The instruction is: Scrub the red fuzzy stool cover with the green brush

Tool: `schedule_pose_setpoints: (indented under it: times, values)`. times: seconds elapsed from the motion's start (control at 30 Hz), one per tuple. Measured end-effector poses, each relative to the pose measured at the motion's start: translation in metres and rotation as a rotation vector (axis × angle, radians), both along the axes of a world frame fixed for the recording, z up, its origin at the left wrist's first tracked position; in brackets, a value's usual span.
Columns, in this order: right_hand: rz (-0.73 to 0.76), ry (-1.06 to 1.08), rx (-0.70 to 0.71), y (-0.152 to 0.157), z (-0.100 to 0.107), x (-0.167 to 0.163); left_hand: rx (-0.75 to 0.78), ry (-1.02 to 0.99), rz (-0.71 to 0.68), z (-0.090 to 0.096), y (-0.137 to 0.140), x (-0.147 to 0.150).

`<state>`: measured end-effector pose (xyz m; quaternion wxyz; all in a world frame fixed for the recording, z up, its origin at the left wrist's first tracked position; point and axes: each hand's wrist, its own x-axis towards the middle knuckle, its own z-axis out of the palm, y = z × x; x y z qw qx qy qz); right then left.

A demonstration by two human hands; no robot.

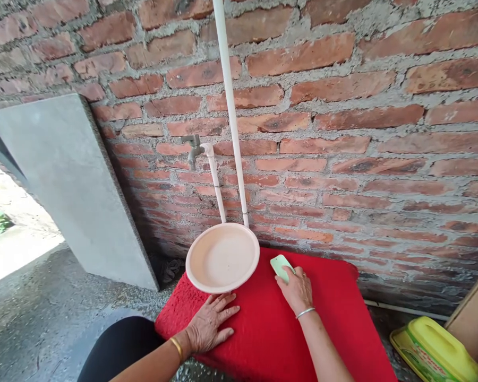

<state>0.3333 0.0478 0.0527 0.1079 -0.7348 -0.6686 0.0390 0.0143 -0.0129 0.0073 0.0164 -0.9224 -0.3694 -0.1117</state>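
My left hand [212,324] lies flat on the red cloth [258,329], fingers spread, with its fingertips close to the near rim of the basin. In my right hand [297,289] is a pale green, flat object with rounded corners [281,263], resting on or just over the cloth. A small dark spot marks its far end; its underside is hidden, so I cannot tell its exact kind. The shallow pale pink basin [227,257] sits at the cloth's far left edge, with no water that I can make out.
A grey tap [193,150] on a white pipe [218,188] stands above the basin, beside a taller white pipe [233,111]. Behind is a brick wall [322,95]. A grey slab [69,180] leans at left. A yellow container [438,347] lies at lower right. The floor [115,297] looks wet.
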Motion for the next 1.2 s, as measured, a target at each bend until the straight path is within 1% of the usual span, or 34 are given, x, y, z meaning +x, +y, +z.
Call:
schedule_pose_setpoints:
  times: [0.1, 0.23, 0.3, 0.37, 0.43, 0.5, 0.57, 0.7, 0.77, 0.83, 0.87, 0.93, 1.0, 1.07, 1.2]
  values:
    - [-0.119, -0.034, -0.034, -0.01, 0.004, 0.054, -0.004, -0.002, -0.003, -0.002, 0.0, 0.0]
    - [-0.346, -0.028, -0.104, -0.033, 0.008, 0.13, -0.009, -0.013, 0.002, -0.006, 0.0, 0.0]
    - [-0.468, -0.026, -0.111, -0.045, 0.008, 0.158, -0.003, -0.026, 0.007, -0.008, 0.0, 0.001]
    - [-0.562, -0.043, -0.084, -0.051, 0.008, 0.173, 0.003, -0.04, 0.007, -0.01, 0.0, 0.001]
    - [-0.572, -0.052, -0.046, -0.049, 0.009, 0.172, 0.003, -0.046, 0.002, -0.01, 0.0, 0.001]
    - [-0.49, -0.044, -0.016, -0.04, 0.01, 0.152, -0.003, -0.047, 0.0, -0.009, 0.0, 0.001]
    - [-0.374, -0.019, -0.006, -0.024, 0.012, 0.117, -0.008, -0.049, 0.001, -0.007, 0.0, 0.002]
    - [-0.158, 0.045, -0.03, 0.007, 0.012, 0.028, -0.017, -0.042, 0.004, 0.0, -0.002, 0.002]
    - [-0.073, 0.06, -0.035, 0.019, 0.01, -0.01, -0.028, -0.025, 0.003, 0.002, -0.002, 0.002]
    - [-0.021, 0.063, -0.035, 0.026, 0.008, -0.035, -0.039, -0.008, 0.005, 0.003, -0.003, 0.002]
    - [-0.005, 0.062, -0.036, 0.029, 0.007, -0.041, -0.042, -0.004, 0.007, 0.003, -0.003, 0.002]
    - [0.014, 0.051, -0.036, 0.032, 0.007, -0.041, -0.042, -0.005, 0.007, 0.003, -0.003, 0.002]
    - [-0.004, 0.03, -0.041, 0.032, 0.009, -0.022, -0.039, -0.014, 0.003, 0.003, -0.003, 0.001]
    - [-0.062, 0.004, -0.055, 0.029, 0.011, 0.01, -0.037, -0.017, -0.001, 0.002, -0.003, 0.001]
    - [-0.244, -0.038, -0.084, 0.011, 0.014, 0.097, -0.023, -0.026, -0.002, -0.003, -0.002, -0.001]
